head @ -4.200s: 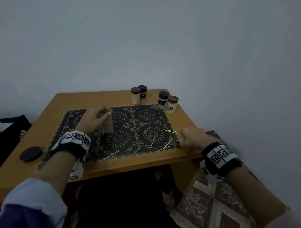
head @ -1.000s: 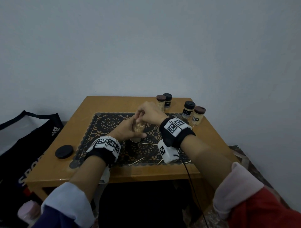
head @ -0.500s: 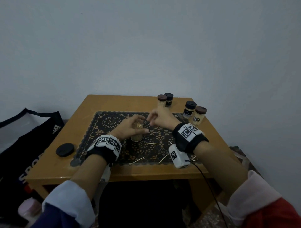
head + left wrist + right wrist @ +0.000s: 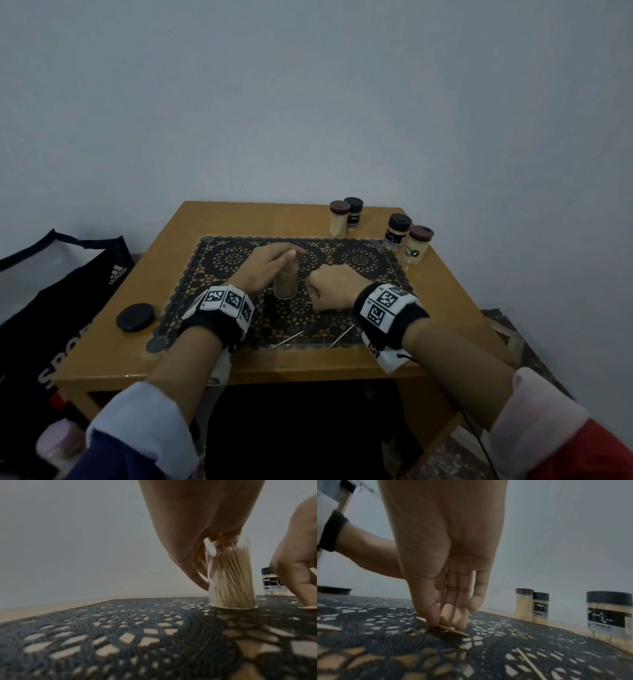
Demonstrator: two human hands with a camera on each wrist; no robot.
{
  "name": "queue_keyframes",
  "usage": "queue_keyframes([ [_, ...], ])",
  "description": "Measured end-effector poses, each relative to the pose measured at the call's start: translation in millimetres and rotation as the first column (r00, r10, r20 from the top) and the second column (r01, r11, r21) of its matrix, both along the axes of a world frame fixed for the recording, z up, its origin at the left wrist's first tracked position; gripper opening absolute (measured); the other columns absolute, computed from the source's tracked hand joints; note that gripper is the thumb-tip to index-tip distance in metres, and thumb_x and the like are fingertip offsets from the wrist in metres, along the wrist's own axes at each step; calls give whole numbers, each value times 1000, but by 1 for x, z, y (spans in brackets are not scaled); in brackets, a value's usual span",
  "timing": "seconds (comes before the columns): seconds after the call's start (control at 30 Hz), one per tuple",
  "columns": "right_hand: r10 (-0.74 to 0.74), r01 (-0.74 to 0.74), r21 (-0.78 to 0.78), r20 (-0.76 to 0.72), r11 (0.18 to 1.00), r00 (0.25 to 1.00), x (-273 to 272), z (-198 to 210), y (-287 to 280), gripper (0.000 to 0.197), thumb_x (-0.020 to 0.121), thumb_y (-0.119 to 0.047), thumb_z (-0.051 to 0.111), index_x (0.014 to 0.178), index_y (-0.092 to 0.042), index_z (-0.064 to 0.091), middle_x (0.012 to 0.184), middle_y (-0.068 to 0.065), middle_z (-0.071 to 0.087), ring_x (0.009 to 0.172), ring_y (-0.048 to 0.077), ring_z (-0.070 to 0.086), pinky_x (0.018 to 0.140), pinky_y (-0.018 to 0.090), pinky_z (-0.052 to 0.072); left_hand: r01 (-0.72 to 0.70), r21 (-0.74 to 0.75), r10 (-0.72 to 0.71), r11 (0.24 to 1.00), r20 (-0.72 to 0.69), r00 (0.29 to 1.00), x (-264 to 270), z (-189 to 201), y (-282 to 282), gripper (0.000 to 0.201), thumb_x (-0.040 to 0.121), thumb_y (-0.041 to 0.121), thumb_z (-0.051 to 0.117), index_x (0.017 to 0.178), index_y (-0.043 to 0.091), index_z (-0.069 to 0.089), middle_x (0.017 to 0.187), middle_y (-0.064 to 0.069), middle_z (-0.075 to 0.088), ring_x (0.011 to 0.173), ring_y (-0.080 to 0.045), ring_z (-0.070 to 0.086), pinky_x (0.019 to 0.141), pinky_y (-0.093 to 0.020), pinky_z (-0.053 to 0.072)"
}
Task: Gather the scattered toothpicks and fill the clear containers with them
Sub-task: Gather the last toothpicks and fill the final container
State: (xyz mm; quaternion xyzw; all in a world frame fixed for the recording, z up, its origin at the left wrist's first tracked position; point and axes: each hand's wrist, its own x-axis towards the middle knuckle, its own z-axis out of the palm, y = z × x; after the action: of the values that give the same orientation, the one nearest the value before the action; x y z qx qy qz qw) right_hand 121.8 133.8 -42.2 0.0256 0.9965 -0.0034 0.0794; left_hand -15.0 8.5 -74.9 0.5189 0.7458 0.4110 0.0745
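I see a small wooden table (image 4: pixel 212 222) carrying a dark lace mat (image 4: pixel 342 253); a black lid (image 4: pixel 134 317) lies on bare wood at its left, four capped toothpick jars (image 4: pixel 397 231) stand along the far right, and loose toothpicks (image 4: pixel 286 340) rest on the mat's near edge

open clear containers of toothpicks: 1 (image 4: pixel 286 282) | capped toothpick jars at the table's far right: 4 (image 4: pixel 376 226) | loose black lids: 1 (image 4: pixel 134 317) | loose toothpicks seen on the mat: 3 (image 4: pixel 287 340) | mats: 1 (image 4: pixel 219 260) | hands: 2 (image 4: pixel 334 286)
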Motion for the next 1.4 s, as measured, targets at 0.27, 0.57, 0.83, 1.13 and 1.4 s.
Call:
queue_keyframes([
  [0.27,-427,6,-674,-461,738,778,-9,10,17,31,90,1,57,117,-14,61,84,11,66,63,19,67,62,35,59,-2,-133,6,991,29,1000,-1,0,2,42,103,12,39,144,19,46,143,-6,49,131,-19,43,106,-31,35],
  [0.57,-371,-57,-568,-607,821,702,-31,5,-6,13,87,-16,67,99,-22,70,90,-4,71,85,12,65,76,34,56,-157,100,158,982,-3,987,-1,3,-4,48,89,33,31,124,16,58,110,4,65,100,-15,61,86,-31,48],
  [0.83,-268,-92,-625,-458,775,848,-7,15,28,25,89,-8,64,111,-19,71,108,1,64,97,14,57,84,23,45,-106,84,109,991,-37,993,4,3,-1,22,104,31,41,104,21,61,88,12,63,82,-8,60,67,-9,42],
  [1.13,-276,274,-234,23,933,961,46,-3,70,22,73,-23,83,91,-10,76,83,-2,71,79,13,65,65,25,52,-54,-42,55,998,22,998,-4,-2,0,20,100,13,50,111,19,65,104,6,66,94,-8,61,80,-21,47],
  [1.4,-177,178,21,-39,984,983,51,-6,54,12,83,-12,59,80,-9,71,75,0,68,69,22,62,52,29,43,-65,-58,63,996,-29,998,-3,-3,-3,25,103,27,44,116,16,62,111,-3,66,101,-18,61,83,-30,50],
])
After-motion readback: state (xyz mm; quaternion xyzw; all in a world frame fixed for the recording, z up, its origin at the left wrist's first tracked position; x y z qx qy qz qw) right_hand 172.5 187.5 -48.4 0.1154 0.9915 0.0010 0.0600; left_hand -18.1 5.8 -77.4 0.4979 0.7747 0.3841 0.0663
